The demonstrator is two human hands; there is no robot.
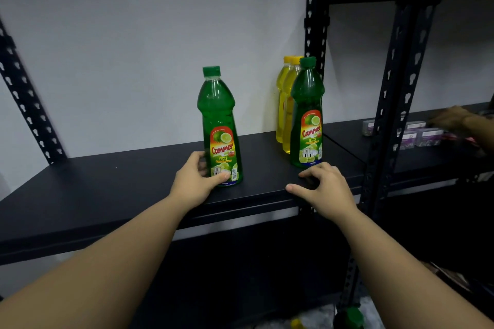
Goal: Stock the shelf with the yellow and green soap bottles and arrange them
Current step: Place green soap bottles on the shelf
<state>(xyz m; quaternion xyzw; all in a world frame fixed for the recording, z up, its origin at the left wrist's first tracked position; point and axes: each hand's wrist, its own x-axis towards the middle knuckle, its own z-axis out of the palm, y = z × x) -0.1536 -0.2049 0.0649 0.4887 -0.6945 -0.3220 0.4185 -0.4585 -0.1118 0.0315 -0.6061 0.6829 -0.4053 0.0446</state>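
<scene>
I read scene as dim, light from above, pale wall point(120, 48) evenly grey. Glare streaks on green bottle point(217, 104) above left hand point(195, 181). Black shelf point(107, 181) matte. Uprights bow at edges. Far right of right hand point(324, 189), soft blur.

stockroom, slotted steel racking point(316, 21), soap bottles point(220, 128)

The two yellow bottles point(285, 104) stand mostly hidden behind the right green bottle point(307, 115), their labels out of sight, and the left hand point(196, 180) covers the lower left corner of the nearer green bottle point(219, 128). At the right edge another person's hand point(454, 117) is blurred and cut off, over small boxes point(419, 136) too blurred to read. Bottle caps point(350, 316) at the bottom edge are cut off.
</scene>
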